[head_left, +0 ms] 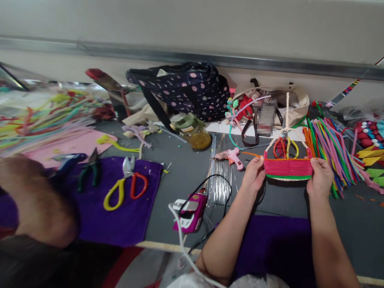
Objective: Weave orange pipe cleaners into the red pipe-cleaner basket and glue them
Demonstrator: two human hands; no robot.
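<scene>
My left hand [254,173] and my right hand [321,176] hold up a small woven basket [288,167] made of pink and red pipe cleaners with a green band at the bottom. Each hand pinches one end of it. A white twisted handle [287,112] rises from the basket's middle. Behind the basket lie scissors with red and yellow handles [285,147]. A pink glue gun [230,156] lies on the grey table just left of my left hand.
A bundle of coloured pipe cleaners [330,148] lies right of the basket. Yellow and orange scissors [126,188] and pliers [90,170] rest on a purple cloth [120,224]. A glass jar [192,131], a dotted bag [186,90] and a pink phone [190,211] sit nearby. Another person's arm [33,200] is at the left.
</scene>
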